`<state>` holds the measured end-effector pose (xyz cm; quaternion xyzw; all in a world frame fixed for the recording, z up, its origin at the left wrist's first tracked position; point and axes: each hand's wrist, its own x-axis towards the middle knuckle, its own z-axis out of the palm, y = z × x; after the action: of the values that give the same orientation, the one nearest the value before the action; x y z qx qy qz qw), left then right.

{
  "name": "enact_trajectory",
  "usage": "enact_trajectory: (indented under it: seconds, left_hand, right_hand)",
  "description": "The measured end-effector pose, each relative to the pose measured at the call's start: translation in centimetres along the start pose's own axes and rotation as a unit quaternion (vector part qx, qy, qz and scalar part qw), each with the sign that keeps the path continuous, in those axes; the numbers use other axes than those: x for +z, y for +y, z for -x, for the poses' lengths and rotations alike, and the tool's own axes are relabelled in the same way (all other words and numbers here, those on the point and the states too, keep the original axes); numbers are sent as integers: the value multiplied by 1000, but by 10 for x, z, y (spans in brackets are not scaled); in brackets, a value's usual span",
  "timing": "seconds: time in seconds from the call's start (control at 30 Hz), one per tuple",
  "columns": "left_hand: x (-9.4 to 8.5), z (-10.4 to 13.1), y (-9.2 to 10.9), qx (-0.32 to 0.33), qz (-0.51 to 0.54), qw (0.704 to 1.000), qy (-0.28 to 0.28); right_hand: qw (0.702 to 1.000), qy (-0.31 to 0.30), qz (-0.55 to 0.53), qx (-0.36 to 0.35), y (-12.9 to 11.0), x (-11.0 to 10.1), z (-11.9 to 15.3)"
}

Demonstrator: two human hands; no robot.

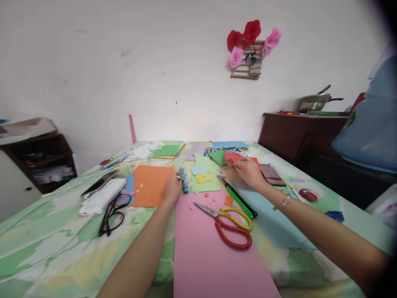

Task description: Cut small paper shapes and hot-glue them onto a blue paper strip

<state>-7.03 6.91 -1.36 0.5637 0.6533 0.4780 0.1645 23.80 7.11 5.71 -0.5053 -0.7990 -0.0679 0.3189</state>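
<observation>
Red sheet: the red sheet [252,162] lies toward the far right of the counter [83,260], partly behind the right hand [248,170]; a green piece [218,157] adjoins its left side.
Right hand: fingers bent and drawn together at the red sheet's near edge; whether they grip it cannot be told.
Blue roll: the patterned blue roll [184,181] lies just right of the fingers of the left hand [173,186], pointing away from the viewer.
Left hand: fingers curled, at the right edge of the orange sheet [149,184] and against or just beside the blue roll; a grasp cannot be confirmed.
Between the hands: a pale green sheet [202,163], bearing a yellow piece [204,178], occupies the narrow gap.
Near centre: the pink sheet [214,260] runs to the bottom of the view; the scissors [217,213] rest partly on it, blades slightly parted. A green-and-black tool [240,200] slants beyond them, toward the right hand.
Right margin: a light blue sheet [276,227] passes under the right forearm; a phone [272,175] lies beyond this arm.
Left margin: black glasses [109,217] and a white object [104,196] lie left of the orange sheet; patterned cloth shows between the glasses and the near edge.
Far edge: white string [144,151] lies left, before the wall [186,82].
</observation>
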Motion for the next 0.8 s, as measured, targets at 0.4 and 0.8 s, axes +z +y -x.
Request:
enact_trajectory:
  seconds: [0.4,0.8]
  left_hand:
    - [-7,15,29,106,-62,992,7]
    - [-22,131,96,385,-16,848,-365]
  right_hand:
    - [960,75,-85,-254,-103,-8,134]
    - [995,-58,-31,-78,-25,-40,146]
